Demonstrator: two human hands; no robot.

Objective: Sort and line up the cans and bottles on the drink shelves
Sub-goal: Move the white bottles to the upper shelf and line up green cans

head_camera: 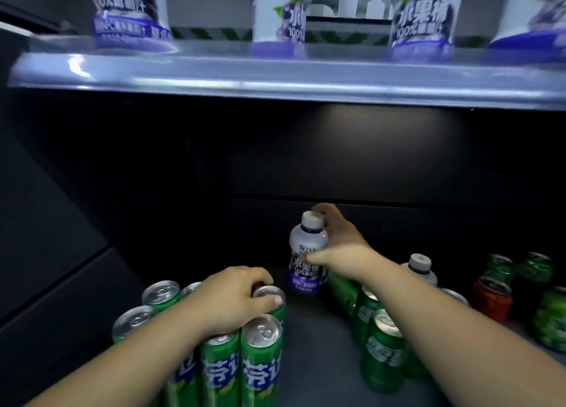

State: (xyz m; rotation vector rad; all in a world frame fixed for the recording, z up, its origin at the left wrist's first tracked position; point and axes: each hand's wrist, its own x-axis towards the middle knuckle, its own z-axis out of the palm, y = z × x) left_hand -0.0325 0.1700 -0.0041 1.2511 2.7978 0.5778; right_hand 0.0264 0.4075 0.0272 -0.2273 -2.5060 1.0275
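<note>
On the dark lower shelf [318, 345], my right hand [338, 241] grips a white grape-juice bottle [306, 253] by its shoulder, upright near the back. My left hand [232, 296] curls over the top of a green can [271, 296] in a cluster of several green cans [260, 360] at the front left. More green cans [382, 354] stand under my right forearm. A second white bottle [419, 271] stands behind them.
The upper shelf [275, 78] carries several white-and-purple grape-juice bottles [419, 20]. At the far right of the lower shelf stand green bottles [502, 268] and a red one [493, 299]. A dark back wall closes the lower compartment.
</note>
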